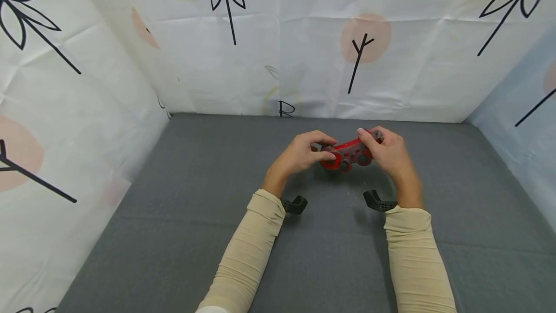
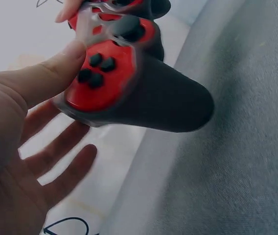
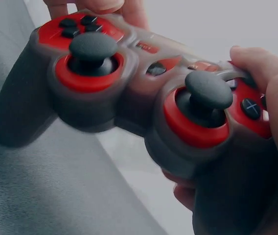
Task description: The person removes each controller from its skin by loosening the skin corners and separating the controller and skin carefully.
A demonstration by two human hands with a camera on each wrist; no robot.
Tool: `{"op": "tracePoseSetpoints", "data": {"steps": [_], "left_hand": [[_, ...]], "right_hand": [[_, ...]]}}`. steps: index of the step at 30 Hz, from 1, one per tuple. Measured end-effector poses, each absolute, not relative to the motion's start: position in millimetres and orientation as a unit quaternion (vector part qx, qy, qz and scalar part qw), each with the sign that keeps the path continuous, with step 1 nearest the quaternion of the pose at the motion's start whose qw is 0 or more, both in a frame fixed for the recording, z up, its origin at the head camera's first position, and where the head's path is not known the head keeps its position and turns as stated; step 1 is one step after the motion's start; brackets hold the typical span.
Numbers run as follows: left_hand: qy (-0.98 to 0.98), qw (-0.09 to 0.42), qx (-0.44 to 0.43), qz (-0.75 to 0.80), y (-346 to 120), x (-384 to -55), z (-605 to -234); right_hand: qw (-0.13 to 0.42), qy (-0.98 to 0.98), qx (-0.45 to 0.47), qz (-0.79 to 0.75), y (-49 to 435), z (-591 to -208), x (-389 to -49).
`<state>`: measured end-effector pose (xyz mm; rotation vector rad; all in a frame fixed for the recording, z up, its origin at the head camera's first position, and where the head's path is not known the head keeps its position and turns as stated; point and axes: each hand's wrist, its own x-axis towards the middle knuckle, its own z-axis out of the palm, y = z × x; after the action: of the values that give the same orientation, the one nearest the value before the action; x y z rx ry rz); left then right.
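Observation:
Both hands hold a red and dark grey game controller (image 1: 350,152) above the grey table, toward its far side. My left hand (image 1: 299,152) pinches one end, thumb on the red face beside the black direction buttons (image 2: 96,69) and fingers behind. At the other end my right hand (image 1: 388,151) grips with its thumb over the top edge; in the right wrist view that thumb (image 3: 256,63) lies near the X button. Two black thumbsticks (image 3: 208,90) stick up from the controller's face. Its dark handles point back toward the person in the head view.
A grey cloth covers the table (image 1: 195,235). White sheets with leaf and circle prints form a back wall (image 1: 304,62) and side walls (image 1: 108,100). Black wrist mounts (image 1: 295,205) jut inward from both wrists, below the hands.

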<state>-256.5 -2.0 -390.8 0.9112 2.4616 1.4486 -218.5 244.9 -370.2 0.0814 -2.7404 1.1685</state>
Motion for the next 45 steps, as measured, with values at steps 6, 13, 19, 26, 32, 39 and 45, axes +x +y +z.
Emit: {"op": "tracePoseSetpoints", "data": {"steps": [6, 13, 19, 26, 32, 39, 45], "left_hand": [[0.827, 0.029, 0.321, 0.46, -1.1, -257.6, -394.5], [0.849, -0.078, 0.349, 0.389, 1.1, -256.8, -396.4], [0.868, -0.111, 0.335, 0.35, 4.7, -252.2, -394.8], [0.887, -0.046, 0.304, 0.345, 7.1, -247.0, -389.6], [0.878, -0.006, 0.314, 0.362, 7.8, -244.7, -379.8], [0.848, -0.017, 0.323, 0.42, 2.1, -239.7, -363.3], [0.806, -0.003, 0.338, 0.486, -4.2, -237.3, -355.8]], "right_hand": [[0.071, -0.906, 0.025, 0.417, 243.6, -378.3, -221.5], [0.076, -0.901, 0.033, 0.427, 240.5, -384.3, -225.3], [0.093, -0.901, 0.024, 0.424, 239.6, -387.8, -226.8], [0.154, -0.911, 0.026, 0.382, 240.2, -389.5, -228.4], [0.187, -0.906, 0.04, 0.378, 243.6, -386.9, -226.5], [0.209, -0.878, 0.045, 0.428, 240.2, -381.4, -221.7], [0.223, -0.856, 0.06, 0.462, 233.3, -380.2, -221.0]]}}
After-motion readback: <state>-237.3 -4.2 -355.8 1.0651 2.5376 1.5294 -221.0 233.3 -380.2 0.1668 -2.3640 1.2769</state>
